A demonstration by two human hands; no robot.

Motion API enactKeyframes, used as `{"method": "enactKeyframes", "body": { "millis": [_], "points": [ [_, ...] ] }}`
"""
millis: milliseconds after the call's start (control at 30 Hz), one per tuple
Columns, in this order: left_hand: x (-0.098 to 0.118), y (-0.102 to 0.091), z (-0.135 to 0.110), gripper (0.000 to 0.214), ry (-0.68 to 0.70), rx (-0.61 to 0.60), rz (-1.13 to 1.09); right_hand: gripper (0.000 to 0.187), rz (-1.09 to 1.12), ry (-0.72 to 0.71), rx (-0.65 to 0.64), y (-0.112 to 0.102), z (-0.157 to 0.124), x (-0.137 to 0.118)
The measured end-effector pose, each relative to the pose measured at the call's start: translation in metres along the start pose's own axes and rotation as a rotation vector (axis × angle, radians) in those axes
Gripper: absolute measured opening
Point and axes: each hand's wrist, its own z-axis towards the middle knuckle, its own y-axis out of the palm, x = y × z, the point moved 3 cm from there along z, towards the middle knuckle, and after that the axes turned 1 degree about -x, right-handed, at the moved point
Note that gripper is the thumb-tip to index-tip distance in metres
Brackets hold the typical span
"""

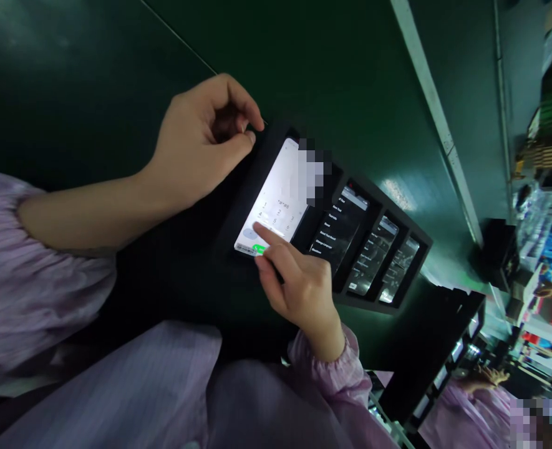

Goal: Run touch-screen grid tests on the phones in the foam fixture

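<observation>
A lit phone (269,196) with a white dial pad on its screen lies in the first compartment of a black tray (325,299). The extended index finger of my right hand (304,280) is at the lower keys of that dial pad. Its other fingers are curled, and nothing is held in it. Beside the tray's near-left corner is my left hand (203,140), loosely curled, thumb tip close to the index tip, with no object visible between them. Three more phones sit in the tray, among them one with a dark text menu (338,227).
The tray rests on a dark green table surface (350,81) crossed by a pale metal strip (425,81). Another black tray with lit screens (437,368) stands at lower right, near a co-worker in a pink-purple sleeve (467,405). Shelves and coloured items fill the far right.
</observation>
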Motion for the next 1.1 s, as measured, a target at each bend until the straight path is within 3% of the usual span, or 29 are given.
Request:
{"method": "enactKeyframes", "body": {
  "millis": [67,267,400,567,767,867,1000,1100],
  "points": [
    [0.000,0.000,0.000,0.015,-0.017,0.004,0.003,0.028,-0.014,-0.012,-0.019,0.000,0.000,-0.002],
    [-0.001,-0.002,0.001,0.015,0.034,-0.018,0.013,0.029,-0.043,0.083,0.149,-0.019,-0.009,-0.001],
    [0.001,-0.001,0.000,0.016,-0.022,0.002,0.008,0.032,-0.058,0.085,0.113,-0.016,-0.008,-0.001],
    [0.002,0.000,0.000,0.018,-0.017,0.000,-0.016,0.031,-0.019,-0.046,-0.030,-0.005,-0.002,-0.009],
    [-0.002,-0.002,0.002,0.013,-0.005,-0.021,-0.015,0.028,-0.055,0.104,0.158,-0.016,-0.006,-0.006],
    [0.000,-0.001,0.001,0.013,-0.024,-0.015,-0.025,0.027,-0.040,0.108,0.114,-0.012,-0.006,-0.005],
    [0.003,0.000,-0.001,0.016,-0.060,0.003,-0.012,0.031,-0.001,-0.015,-0.010,-0.002,-0.004,-0.009],
    [0.002,-0.001,-0.001,0.018,-0.036,0.005,-0.018,0.027,0.036,-0.027,0.038,-0.004,-0.006,-0.005]
  ]
}}
